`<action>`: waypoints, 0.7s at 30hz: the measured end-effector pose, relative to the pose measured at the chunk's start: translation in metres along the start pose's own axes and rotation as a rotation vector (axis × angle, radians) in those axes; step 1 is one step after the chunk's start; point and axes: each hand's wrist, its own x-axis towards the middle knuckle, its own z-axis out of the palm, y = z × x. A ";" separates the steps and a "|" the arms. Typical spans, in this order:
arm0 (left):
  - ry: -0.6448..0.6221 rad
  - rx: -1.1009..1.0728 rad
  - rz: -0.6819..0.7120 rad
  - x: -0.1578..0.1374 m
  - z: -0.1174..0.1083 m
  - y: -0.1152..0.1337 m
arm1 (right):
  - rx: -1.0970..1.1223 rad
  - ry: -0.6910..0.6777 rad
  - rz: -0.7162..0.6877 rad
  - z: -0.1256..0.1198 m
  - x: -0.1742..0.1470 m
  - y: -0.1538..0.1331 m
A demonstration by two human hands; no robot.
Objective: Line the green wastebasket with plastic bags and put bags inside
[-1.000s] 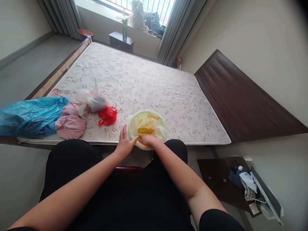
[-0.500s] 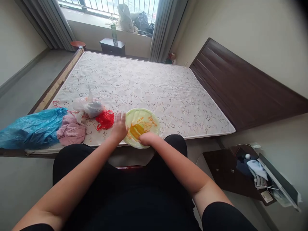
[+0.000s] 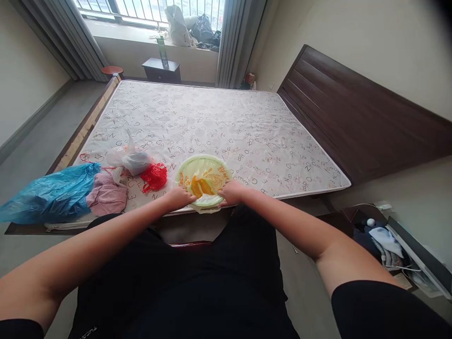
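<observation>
1. The round pale green plastic piece (image 3: pixel 204 182) is at the near edge of the mattress (image 3: pixel 226 125), straight in front of the person. Whether it lies flat on the mattress or is held just above it, I cannot tell.
2. Orange printing and stronger yellow-orange patches show on the plastic, and a pale flap hangs at its near side.
3. The left hand (image 3: pixel 180 198) grasps the near left part of the plastic piece, its grip closed on the edge.
4. The right hand (image 3: pixel 231 192) grasps the opposite side, at the near right edge, with its fingers bent around the material. The two hands are apart, with the printed middle between them.
5. To the left of the plastic piece, near the left hand, lies a crumpled red bag (image 3: pixel 154 177).
6. A translucent white bag (image 3: pixel 137 161) with greyish contents sits just beyond the red bag, touching it or nearly so.
7. Further left, a pink cloth (image 3: pixel 107 194) lies bunched against a large blue bag (image 3: pixel 52 194), which stretches along the mattress corner.
8. A dark brown headboard (image 3: pixel 360 110) stands at the right end of the mattress.
</observation>
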 end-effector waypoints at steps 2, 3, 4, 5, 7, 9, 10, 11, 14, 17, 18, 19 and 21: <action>0.063 0.000 0.063 -0.006 0.000 -0.013 | -0.080 -0.001 -0.055 0.000 -0.003 0.005; 0.100 0.001 0.095 -0.009 -0.001 -0.018 | -0.105 0.005 -0.063 0.000 -0.004 0.007; 0.138 0.007 0.124 -0.012 -0.001 -0.024 | -0.122 0.013 -0.060 0.000 -0.003 0.009; 0.174 0.016 0.149 -0.016 -0.001 -0.029 | -0.133 0.022 -0.055 0.000 -0.003 0.009; 0.239 0.027 0.184 -0.025 -0.001 -0.039 | -0.142 0.045 -0.054 0.003 -0.001 0.009; 0.267 0.015 0.215 -0.036 -0.002 -0.047 | -0.145 0.072 -0.072 0.008 0.001 0.006; 0.261 0.003 0.231 -0.041 -0.003 -0.049 | -0.149 0.086 -0.082 0.010 0.002 0.004; 0.245 -0.013 0.243 -0.046 -0.006 -0.050 | -0.155 0.098 -0.091 0.011 0.003 0.002; 0.198 -0.077 0.210 -0.051 -0.019 -0.039 | -0.154 0.116 -0.102 0.012 0.006 -0.010; 0.176 -0.186 0.056 -0.036 -0.035 -0.008 | -0.119 0.135 -0.086 0.010 0.009 -0.023; 0.144 -0.232 -0.013 -0.027 -0.037 0.004 | -0.106 0.136 -0.076 0.009 0.010 -0.027; 0.078 -0.284 -0.067 -0.018 -0.038 0.015 | -0.093 0.129 -0.065 0.009 0.010 -0.030; -0.153 -0.368 -0.106 -0.002 -0.033 0.032 | -0.072 0.097 -0.045 0.009 0.010 -0.034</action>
